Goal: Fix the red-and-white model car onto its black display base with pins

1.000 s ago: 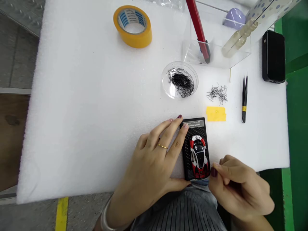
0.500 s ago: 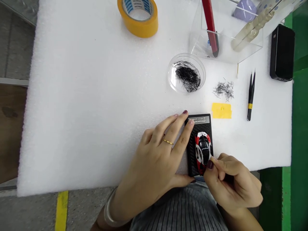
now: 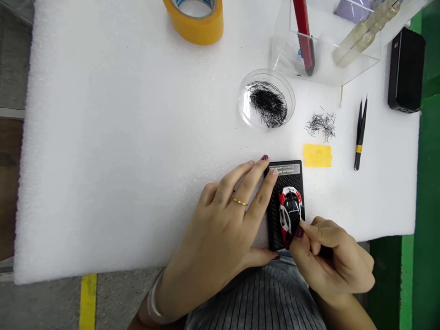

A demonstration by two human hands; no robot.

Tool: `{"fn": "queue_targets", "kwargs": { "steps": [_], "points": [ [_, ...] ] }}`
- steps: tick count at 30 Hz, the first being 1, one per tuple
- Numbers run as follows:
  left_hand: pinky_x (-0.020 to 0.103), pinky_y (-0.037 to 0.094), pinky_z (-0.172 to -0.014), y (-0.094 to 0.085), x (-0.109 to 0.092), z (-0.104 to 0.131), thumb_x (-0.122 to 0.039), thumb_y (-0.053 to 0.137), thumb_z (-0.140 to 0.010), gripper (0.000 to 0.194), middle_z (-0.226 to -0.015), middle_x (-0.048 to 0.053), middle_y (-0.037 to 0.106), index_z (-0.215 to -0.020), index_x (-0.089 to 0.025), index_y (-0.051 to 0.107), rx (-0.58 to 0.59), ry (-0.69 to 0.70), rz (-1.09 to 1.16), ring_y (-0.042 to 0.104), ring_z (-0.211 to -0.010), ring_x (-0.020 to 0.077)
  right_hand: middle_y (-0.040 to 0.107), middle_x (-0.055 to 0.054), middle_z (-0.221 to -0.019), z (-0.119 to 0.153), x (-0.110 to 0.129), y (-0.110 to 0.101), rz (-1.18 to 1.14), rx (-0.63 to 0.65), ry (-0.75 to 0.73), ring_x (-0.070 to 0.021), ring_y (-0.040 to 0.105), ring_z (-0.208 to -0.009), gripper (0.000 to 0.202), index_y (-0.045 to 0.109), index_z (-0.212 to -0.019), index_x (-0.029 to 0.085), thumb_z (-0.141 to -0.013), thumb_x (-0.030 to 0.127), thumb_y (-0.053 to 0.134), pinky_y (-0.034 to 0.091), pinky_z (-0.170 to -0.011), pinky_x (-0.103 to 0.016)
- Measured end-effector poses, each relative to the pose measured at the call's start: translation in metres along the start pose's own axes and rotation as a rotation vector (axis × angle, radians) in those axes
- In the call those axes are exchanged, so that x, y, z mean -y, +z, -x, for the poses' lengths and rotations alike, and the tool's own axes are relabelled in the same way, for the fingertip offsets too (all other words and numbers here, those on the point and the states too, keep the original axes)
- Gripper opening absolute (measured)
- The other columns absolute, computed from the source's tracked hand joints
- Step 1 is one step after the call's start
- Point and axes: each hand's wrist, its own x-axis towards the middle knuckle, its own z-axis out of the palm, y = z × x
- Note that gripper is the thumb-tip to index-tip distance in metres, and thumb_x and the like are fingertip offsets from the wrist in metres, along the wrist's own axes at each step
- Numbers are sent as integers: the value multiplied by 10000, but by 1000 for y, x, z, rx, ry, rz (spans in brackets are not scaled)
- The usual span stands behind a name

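— Looking at the car (image 3: 290, 213), which way does it lie from the right hand (image 3: 332, 259)?

— Straight ahead of the fingertips (image 3: 299, 231), up and a little left. The car sits on the black base (image 3: 275, 220) at the near edge of the foam (image 3: 120, 137), its long axis running away from the person, parallel to the base's long side.

— And which hand is nearer to it?

— The right, clearly. Its thumb and forefinger are pinched nearly closed right at the car's near right corner, touching it (whether some tiny part sits between them is too small to tell). The other fingers are curled into the palm.

— The left hand (image 3: 223, 229)?

— Spread flat, fingers extended, lying along the base's left side. 2 fingertips rest on the base's far left corner by the label, and the thumb hooks the near edge. It grips nothing; it presses the base in place.

— Anything else close by?

— Yellow tape piece (image 3: 317, 155) just beyond the base, tweezers (image 3: 360, 133) farther right, well apart from both hands.
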Motion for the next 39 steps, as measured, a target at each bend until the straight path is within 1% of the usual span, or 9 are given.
{"fn": "queue_targets", "kwargs": {
  "steps": [7, 13, 17, 24, 30, 33, 35, 37, 39],
  "points": [
    [410, 413, -927, -1, 0, 1, -708, 834, -601, 1146, -1527, 186, 481, -1463, -55, 456, 7, -5, -3, 492, -1310, 348, 458, 72, -602, 1, 0, -1, -2, -2, 0, -68, 451, -480, 275, 669, -868, 118, -715, -110, 657, 417, -407, -228],
    [410, 411, -931, -1, 0, 0, -695, 851, -582, 1156, -1539, 173, 470, -1462, -57, 459, 7, -13, 6, 485, -1317, 342, 447, 70, -610, 2, -1, -1, -15, 19, 7, -69, 433, -478, 274, 679, -900, 130, -729, -84, 670, 398, -404, -231],
    [412, 413, -929, 0, 0, 0, -694, 854, -576, 1162, -1543, 164, 468, -1464, -58, 460, 7, -13, 10, 484, -1318, 338, 439, 67, -622, 2, -1, -1, -22, 17, 14, -70, 423, -487, 291, 682, -905, 127, -720, -97, 668, 386, -408, -239],
    [410, 413, -928, -2, -1, 0, -701, 873, -537, 1202, -1543, 164, 468, -1463, -57, 460, 14, -20, 14, 479, -1321, 330, 463, 62, -629, 0, 1, 0, -23, 12, -25, -75, 433, -481, 308, 690, -945, 114, -732, -104, 654, 395, -400, -253],
    [412, 423, -937, -1, -1, 0, -688, 851, -595, 1148, -1545, 168, 464, -1465, -51, 457, 14, -29, 29, 483, -1333, 337, 501, 58, -627, 1, 2, -1, -53, 1, -34, -80, 459, -492, 374, 697, -1003, 98, -720, -140, 640, 388, -403, -253],
    [412, 439, -938, -2, 1, 0, -690, 789, -680, 1056, -1529, 172, 484, -1453, -46, 468, -17, -7, 83, 498, -1342, 331, 589, 18, -693, -2, 1, -5, -196, -40, -13, -92, 500, -502, 437, 694, -1115, 94, -748, -124, 596, 378, -396, -252],
    [430, 452, -950, -3, 3, 1, -735, 701, -727, 1028, -1517, 190, 493, -1444, -35, 472, -26, 20, 167, 505, -1351, 340, 625, -5, -735, -9, -3, -9, -269, -86, -12, -107, 529, -510, 389, 698, -1134, 126, -810, -46, 568, 409, -400, -262],
    [454, 456, -981, -5, 5, 1, -813, 576, -753, 1052, -1504, 205, 501, -1444, -27, 468, -43, 23, 285, 510, -1358, 354, 636, -15, -732, -19, -9, -12, -254, -120, -39, -134, 566, -539, 275, 719, -1071, 166, -875, 62, 557, 451, -424, -283],
    [461, 457, -1022, -6, 4, 1, -870, 437, -793, 1043, -1476, 197, 535, -1444, -56, 480, -98, -11, 413, 528, -1353, 348, 641, -24, -714, -31, -15, -15, -197, -120, -70, -161, 598, -575, 188, 734, -979, 188, -915, 156, 560, 478, -456, -303]
  ]
}}
